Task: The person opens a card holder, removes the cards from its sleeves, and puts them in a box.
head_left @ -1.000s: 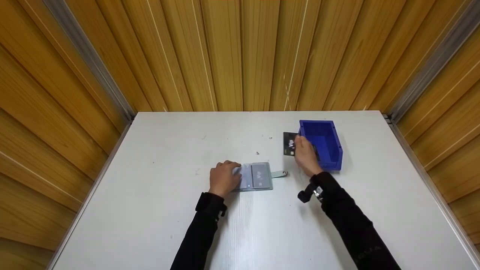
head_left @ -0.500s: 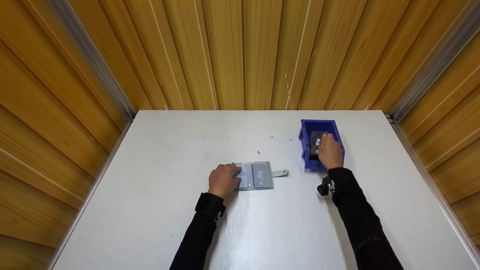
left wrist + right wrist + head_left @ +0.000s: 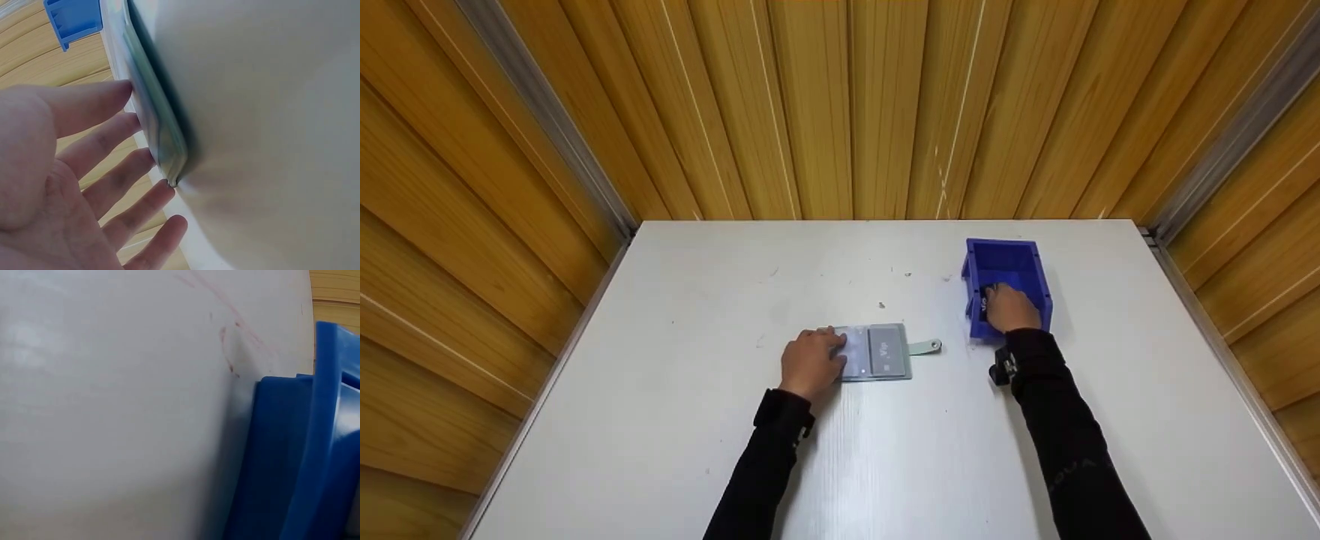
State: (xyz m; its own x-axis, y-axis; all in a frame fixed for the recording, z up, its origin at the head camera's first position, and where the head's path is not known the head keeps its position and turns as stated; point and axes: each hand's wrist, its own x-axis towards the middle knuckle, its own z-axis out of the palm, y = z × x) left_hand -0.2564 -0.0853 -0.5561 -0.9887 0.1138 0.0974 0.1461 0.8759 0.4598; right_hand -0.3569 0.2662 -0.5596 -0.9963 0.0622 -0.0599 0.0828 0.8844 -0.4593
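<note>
A mint-green card holder [image 3: 909, 367] lies opened flat on the table, its clear sleeves showing and a snap strap [image 3: 926, 346] sticking out to the right. A card [image 3: 887, 351] with pale lettering shows through the right sleeve. On its left part rests my left hand [image 3: 810, 364]; in the left wrist view the extended fingertips touch the holder [image 3: 160, 124]. My right hand [image 3: 1011, 309] is down inside the blue bin [image 3: 971, 330], pinching a black card [image 3: 984, 302] that is mostly covered by the fingers. The right wrist view shows the blue bin's wall [image 3: 275, 455].
The white table [image 3: 720, 300] bears small dark specks and scuffs. A wood-patterned wall [image 3: 825, 112] rises behind its back edge, with similar panels at both sides. The bin stands near the back right.
My right hand has carried the black card from left of the bin into it, then lowered it. My left hand stays on the card holder.
</note>
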